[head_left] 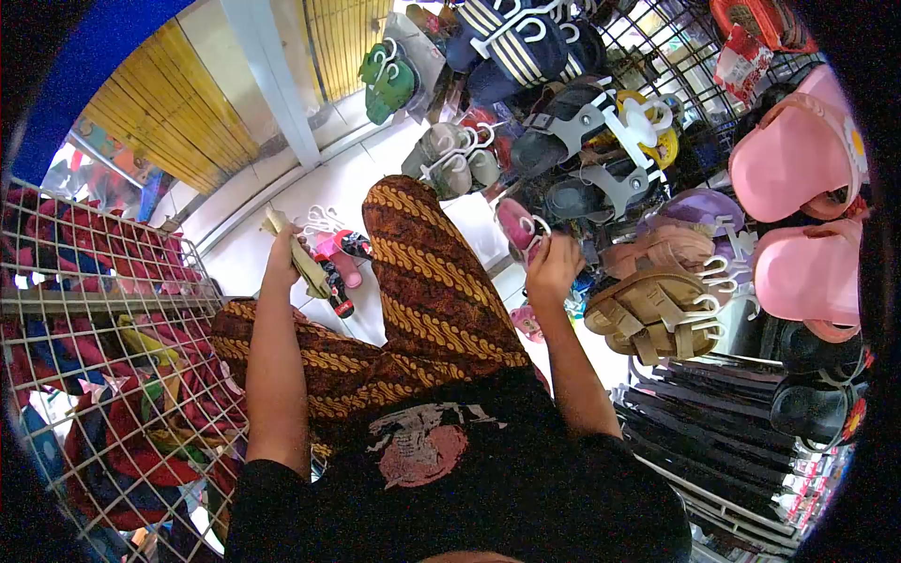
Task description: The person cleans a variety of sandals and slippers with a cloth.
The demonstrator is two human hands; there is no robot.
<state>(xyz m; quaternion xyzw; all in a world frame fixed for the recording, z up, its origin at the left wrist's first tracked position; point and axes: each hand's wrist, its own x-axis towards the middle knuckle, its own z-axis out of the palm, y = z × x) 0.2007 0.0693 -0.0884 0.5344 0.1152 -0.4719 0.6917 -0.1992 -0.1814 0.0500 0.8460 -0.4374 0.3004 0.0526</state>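
My left hand (282, 258) is closed around a folded khaki strip that looks like cloth (308, 270), held beside my left knee. Pink sandals (343, 265) with white hangers (324, 220) and a black-and-red item (336, 287) lie on the floor just past it. My right hand (556, 267) has its fingers curled at the lower end of a dark pink sandal (514, 223), which has a white hook hanger on it. The fingertips are partly hidden behind the hand. Below this hand, a small pink patterned shoe (526, 323) shows near the floor.
Sandals on hangers crowd the right side, among them brown strapped sandals (650, 314), grey-and-black sandals (601, 192) and large pink clogs (793, 164). A wire grid rack (103, 366) stands close on the left. Glass doors with yellow slats (169, 89) lie ahead, beyond white floor tiles (246, 239).
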